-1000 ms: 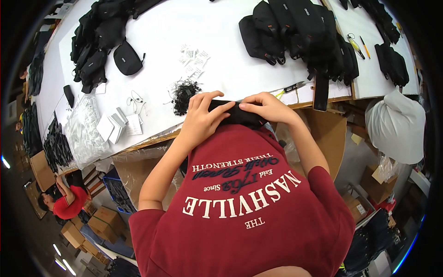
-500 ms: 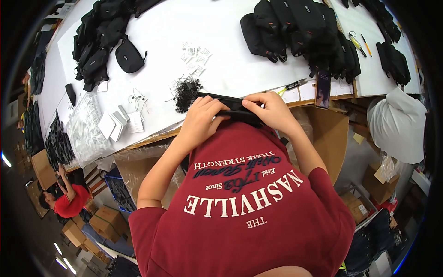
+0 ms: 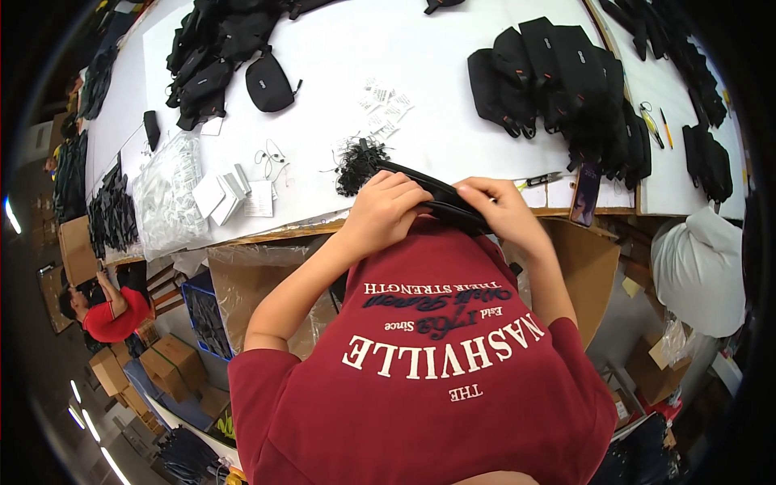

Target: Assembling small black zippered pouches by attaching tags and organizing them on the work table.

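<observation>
A black fabric pouch (image 3: 443, 192) is held at the table's front edge, close against my body. My left hand (image 3: 386, 212) has its fingers wrapped round the pouch's left end. With thumb and fingers, my right hand (image 3: 503, 212) grips the right end. A dark gap runs along the pouch between the two hands. Just beyond my left hand lies a tangled bunch of black cords (image 3: 360, 165). The underside of the pouch and some fingertips are hidden.
Black pouches lie heaped at the far left (image 3: 269, 83) and right (image 3: 577, 71). White labels (image 3: 385, 109), white cards (image 3: 222, 194), a clear plastic bag (image 3: 172, 198), a phone (image 3: 586, 194) and a cutter (image 3: 540, 179) share the table (image 3: 339, 48). A person in red (image 3: 117, 314) is far left.
My view has turned, so the table things sit further right. The pouch's right end is tilted lower, and my right hand has shifted along its edge. Both hands keep hold.
</observation>
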`<state>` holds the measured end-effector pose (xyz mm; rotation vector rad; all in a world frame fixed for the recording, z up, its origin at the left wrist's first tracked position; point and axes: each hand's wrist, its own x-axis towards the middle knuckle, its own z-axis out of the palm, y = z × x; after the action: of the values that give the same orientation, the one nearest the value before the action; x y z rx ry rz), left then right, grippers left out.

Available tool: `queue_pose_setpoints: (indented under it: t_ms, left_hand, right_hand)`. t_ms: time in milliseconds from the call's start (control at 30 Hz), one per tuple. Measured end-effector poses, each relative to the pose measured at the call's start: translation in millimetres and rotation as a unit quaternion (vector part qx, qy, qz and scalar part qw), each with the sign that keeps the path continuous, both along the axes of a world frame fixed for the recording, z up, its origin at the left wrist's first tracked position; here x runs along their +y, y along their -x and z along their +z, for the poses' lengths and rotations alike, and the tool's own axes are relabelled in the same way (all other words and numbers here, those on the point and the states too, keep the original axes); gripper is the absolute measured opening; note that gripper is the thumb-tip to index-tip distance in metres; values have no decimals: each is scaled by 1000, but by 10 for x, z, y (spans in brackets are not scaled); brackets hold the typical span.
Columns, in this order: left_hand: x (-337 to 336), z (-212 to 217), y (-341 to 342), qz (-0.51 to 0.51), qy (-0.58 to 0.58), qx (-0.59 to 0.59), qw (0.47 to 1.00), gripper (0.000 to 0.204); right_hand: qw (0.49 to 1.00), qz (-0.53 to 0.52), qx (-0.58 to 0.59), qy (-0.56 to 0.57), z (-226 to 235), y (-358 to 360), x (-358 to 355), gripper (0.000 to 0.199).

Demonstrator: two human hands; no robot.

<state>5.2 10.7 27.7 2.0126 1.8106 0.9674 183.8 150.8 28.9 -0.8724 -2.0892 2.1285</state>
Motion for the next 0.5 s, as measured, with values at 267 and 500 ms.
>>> queue_pose_setpoints:
  t_ms: [267, 500]
  left_hand:
    - [-70, 301, 342, 85, 219, -193, 953, 22]
    - [-179, 232, 477, 153, 243, -213, 934, 24]
  right_hand:
    - [986, 149, -73, 14, -274, -248, 209, 64]
    - [987, -103, -73, 103, -812, -157, 74, 26]
